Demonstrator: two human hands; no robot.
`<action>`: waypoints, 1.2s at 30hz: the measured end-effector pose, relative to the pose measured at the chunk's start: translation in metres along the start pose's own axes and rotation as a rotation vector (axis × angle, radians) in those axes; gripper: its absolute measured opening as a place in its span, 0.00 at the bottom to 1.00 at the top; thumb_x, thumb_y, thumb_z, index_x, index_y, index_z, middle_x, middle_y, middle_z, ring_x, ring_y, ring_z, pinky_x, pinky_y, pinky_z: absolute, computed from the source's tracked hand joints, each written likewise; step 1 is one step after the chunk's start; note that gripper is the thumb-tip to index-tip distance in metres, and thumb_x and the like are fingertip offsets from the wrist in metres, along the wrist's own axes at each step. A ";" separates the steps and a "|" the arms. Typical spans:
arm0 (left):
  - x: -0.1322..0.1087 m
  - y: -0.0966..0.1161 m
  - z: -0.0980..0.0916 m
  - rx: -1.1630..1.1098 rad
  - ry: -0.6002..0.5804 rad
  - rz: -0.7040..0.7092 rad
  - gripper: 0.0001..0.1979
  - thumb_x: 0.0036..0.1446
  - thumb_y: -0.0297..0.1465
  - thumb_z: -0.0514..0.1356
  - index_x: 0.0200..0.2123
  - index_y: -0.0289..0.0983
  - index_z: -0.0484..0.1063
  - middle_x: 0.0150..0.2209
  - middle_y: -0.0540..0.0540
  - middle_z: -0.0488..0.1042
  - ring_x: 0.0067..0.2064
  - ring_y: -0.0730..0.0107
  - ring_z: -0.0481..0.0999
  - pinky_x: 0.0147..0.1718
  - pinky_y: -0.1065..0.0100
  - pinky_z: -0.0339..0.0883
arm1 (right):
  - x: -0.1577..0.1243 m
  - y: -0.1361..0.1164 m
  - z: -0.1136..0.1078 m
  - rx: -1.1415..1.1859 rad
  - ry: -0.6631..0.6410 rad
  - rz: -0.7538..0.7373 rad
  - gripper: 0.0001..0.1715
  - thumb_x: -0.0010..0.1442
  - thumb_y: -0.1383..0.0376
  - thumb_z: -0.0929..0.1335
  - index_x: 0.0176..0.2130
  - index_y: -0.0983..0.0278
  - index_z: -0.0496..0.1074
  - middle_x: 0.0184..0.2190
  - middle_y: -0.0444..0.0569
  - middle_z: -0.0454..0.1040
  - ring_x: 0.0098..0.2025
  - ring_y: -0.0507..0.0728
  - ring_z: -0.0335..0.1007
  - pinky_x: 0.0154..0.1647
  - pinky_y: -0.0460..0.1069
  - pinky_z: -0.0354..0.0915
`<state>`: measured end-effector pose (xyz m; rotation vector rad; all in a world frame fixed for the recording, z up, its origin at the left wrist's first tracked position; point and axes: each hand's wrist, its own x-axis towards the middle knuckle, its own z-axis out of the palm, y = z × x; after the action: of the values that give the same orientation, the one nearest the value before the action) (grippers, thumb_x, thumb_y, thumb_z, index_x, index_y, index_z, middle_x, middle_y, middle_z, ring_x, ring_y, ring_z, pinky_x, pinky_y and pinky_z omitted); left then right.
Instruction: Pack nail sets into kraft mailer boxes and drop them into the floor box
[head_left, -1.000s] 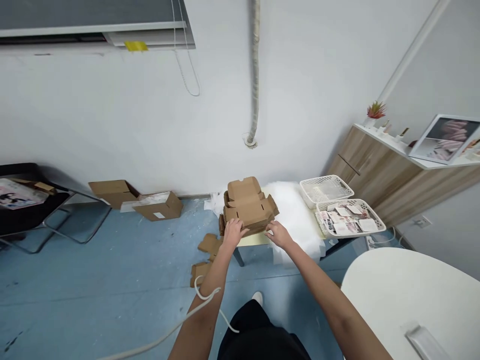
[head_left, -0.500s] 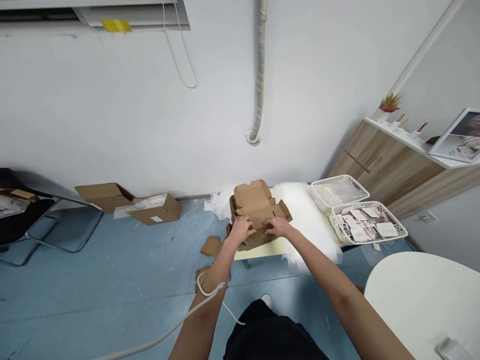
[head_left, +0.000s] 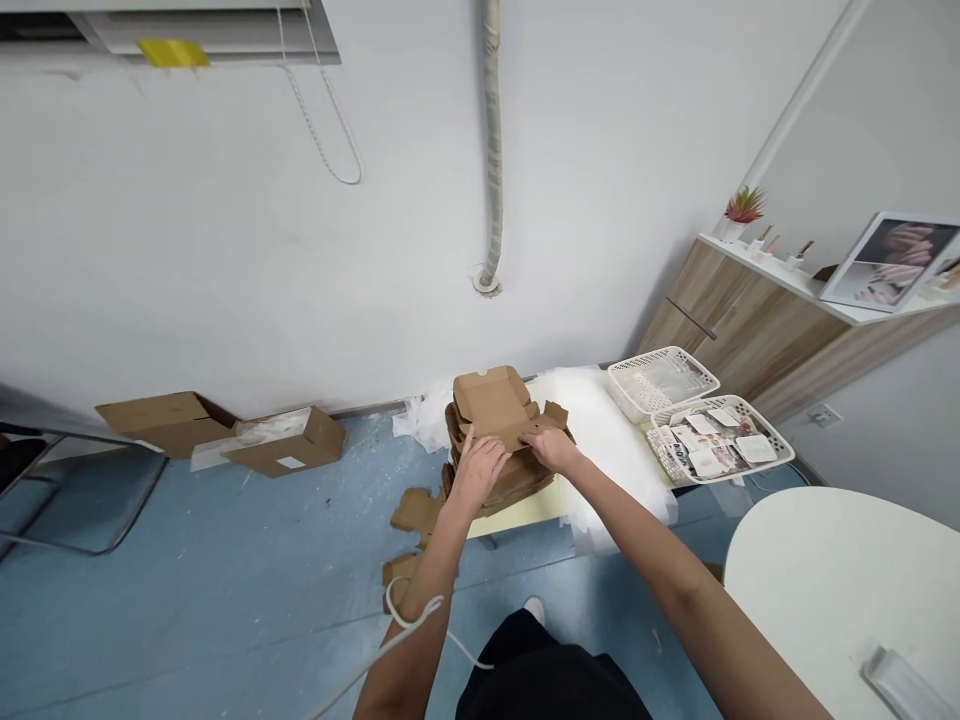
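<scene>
A stack of flat brown cardboard mailer boxes lies on a low yellow table. My left hand rests on the front of the top box, fingers curled over its edge. My right hand grips the box's right flap, fingers bent around the cardboard. The top box is partly unfolded, its lid panel standing up toward the wall.
White wadding covers the table beside the stack. Two white baskets sit to the right, one with cards. Loose cardboard pieces and open cartons lie on the blue floor. A white round table is at the right.
Both hands moved up from the front of the stack onto the top box. The right hand has slid to the right flap. The camera has shifted slightly.
</scene>
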<state>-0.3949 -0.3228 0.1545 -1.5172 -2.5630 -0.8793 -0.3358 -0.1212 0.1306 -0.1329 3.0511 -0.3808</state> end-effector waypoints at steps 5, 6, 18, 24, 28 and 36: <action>0.008 0.025 -0.020 0.161 0.316 0.082 0.09 0.65 0.31 0.53 0.43 0.40 0.73 0.49 0.43 0.77 0.60 0.56 0.67 0.66 0.38 0.31 | -0.004 0.002 -0.023 0.012 0.248 -0.050 0.24 0.63 0.75 0.60 0.55 0.63 0.71 0.52 0.54 0.75 0.55 0.58 0.70 0.55 0.51 0.65; 0.010 0.032 -0.023 0.197 0.402 0.100 0.09 0.64 0.30 0.55 0.44 0.40 0.73 0.51 0.42 0.76 0.61 0.55 0.66 0.65 0.37 0.31 | -0.007 0.003 -0.030 0.003 0.317 -0.078 0.24 0.63 0.75 0.60 0.55 0.64 0.70 0.53 0.54 0.75 0.56 0.57 0.70 0.56 0.52 0.65; 0.051 0.157 0.016 0.041 0.550 0.510 0.11 0.62 0.25 0.57 0.46 0.42 0.75 0.46 0.46 0.80 0.57 0.57 0.72 0.65 0.35 0.29 | -0.176 0.049 -0.097 -0.308 0.651 0.172 0.25 0.65 0.75 0.59 0.58 0.64 0.69 0.55 0.52 0.73 0.58 0.57 0.67 0.62 0.55 0.62; 0.046 0.263 0.082 -0.176 0.324 0.761 0.15 0.64 0.24 0.53 0.50 0.41 0.73 0.45 0.47 0.80 0.54 0.60 0.75 0.65 0.36 0.31 | -0.341 0.063 -0.077 -0.447 0.661 0.480 0.25 0.65 0.75 0.59 0.57 0.64 0.69 0.55 0.52 0.73 0.58 0.57 0.68 0.60 0.55 0.65; 0.023 0.338 0.133 -0.283 0.178 0.892 0.19 0.65 0.23 0.50 0.54 0.41 0.70 0.48 0.45 0.79 0.54 0.62 0.75 0.66 0.38 0.31 | -0.451 0.058 -0.055 -0.493 0.659 0.667 0.26 0.64 0.76 0.58 0.57 0.64 0.69 0.55 0.52 0.73 0.58 0.58 0.68 0.60 0.56 0.65; -0.040 0.464 0.247 -0.417 -0.018 1.098 0.21 0.65 0.21 0.47 0.57 0.40 0.67 0.51 0.44 0.77 0.57 0.64 0.73 0.67 0.41 0.34 | -0.634 0.031 0.017 -0.520 0.592 1.044 0.31 0.62 0.79 0.57 0.60 0.65 0.66 0.57 0.53 0.71 0.60 0.60 0.64 0.63 0.58 0.61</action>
<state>0.0660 -0.0665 0.1433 -2.5452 -1.1460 -1.1647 0.2938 -0.0363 0.1400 1.7090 3.0559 0.5238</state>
